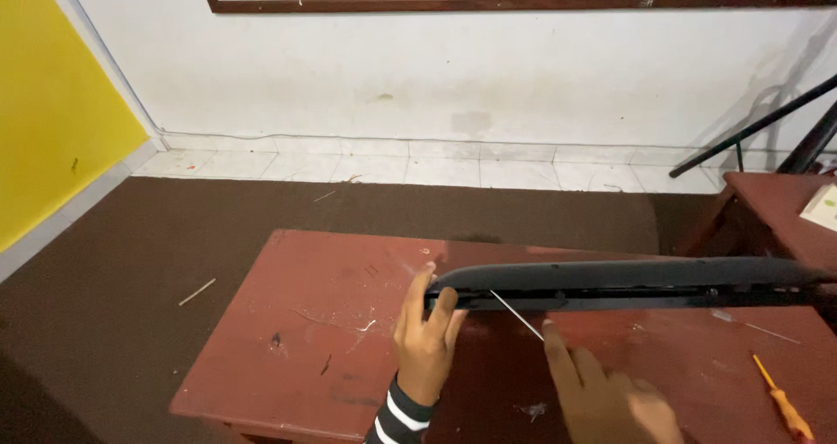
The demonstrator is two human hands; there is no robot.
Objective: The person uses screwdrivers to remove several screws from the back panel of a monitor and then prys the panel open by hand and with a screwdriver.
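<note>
A long, flat black device (628, 283), seen edge-on like a closed laptop or panel, is held upright on a worn red-brown table (331, 322). My left hand (425, 339), in a striped cuff, grips the device's left end. My right hand (602, 396) holds a thin metal rod or blade (516, 315) whose tip is pushed into the seam along the device's near edge.
An orange-handled screwdriver (783, 402) lies on the table at the right. A second red-brown table (785, 208) with a white sheet stands at the far right, dark tripod legs (758, 126) behind it. Brown floor, white wall and a yellow wall surround the table.
</note>
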